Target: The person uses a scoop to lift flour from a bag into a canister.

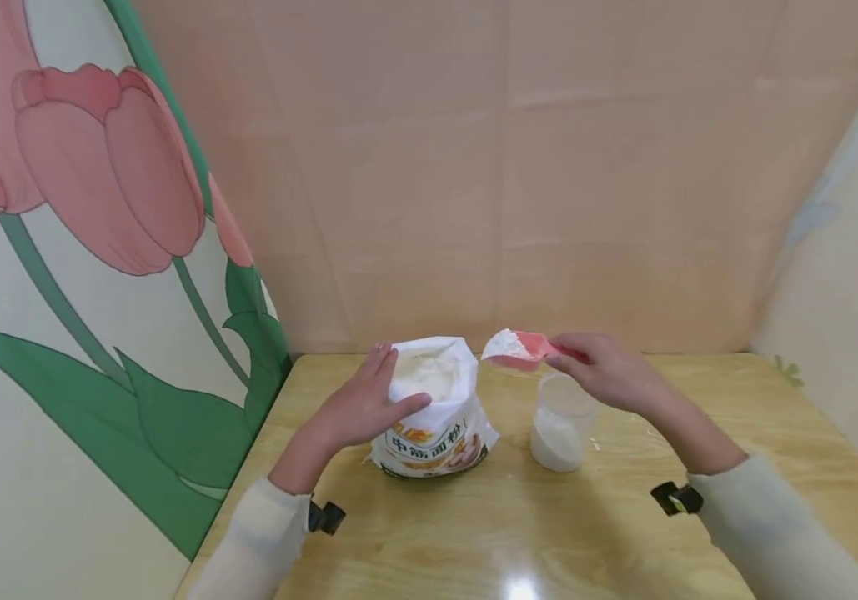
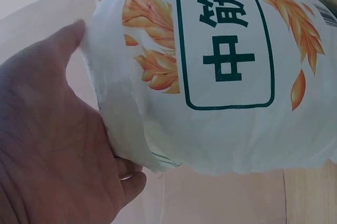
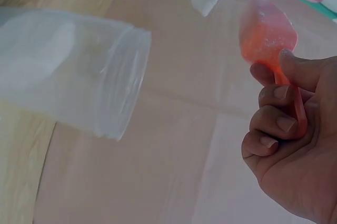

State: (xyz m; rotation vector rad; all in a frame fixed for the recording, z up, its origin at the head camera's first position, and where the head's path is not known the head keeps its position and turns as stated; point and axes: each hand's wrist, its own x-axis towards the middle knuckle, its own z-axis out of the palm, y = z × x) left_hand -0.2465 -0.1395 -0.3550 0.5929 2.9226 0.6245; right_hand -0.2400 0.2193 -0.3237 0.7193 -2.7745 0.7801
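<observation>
A white flour bag (image 1: 466, 417) with an opened top stands on the table, pale flour (image 1: 429, 377) showing inside. My left hand (image 1: 357, 406) holds the bag by its upper rim, thumb across the front and fingers at the left side. In the left wrist view some fingertips bend round the bag's edge (image 2: 124, 129). My right hand (image 1: 612, 372) grips the handle of a pink scoop (image 1: 532, 343), which carries a heap of white flour. This scoop is above and behind a clear plastic jar (image 1: 559, 437) partly filled with flour, apart from its mouth.
Beneath everything is a light wooden table (image 1: 429, 533), with small white specks to the right of the jar. A pinkish-beige backdrop (image 1: 504, 183) rises at the table's back edge. The left wall (image 1: 76, 433) bears painted tulips, and another wall (image 1: 834, 300) stands at the right.
</observation>
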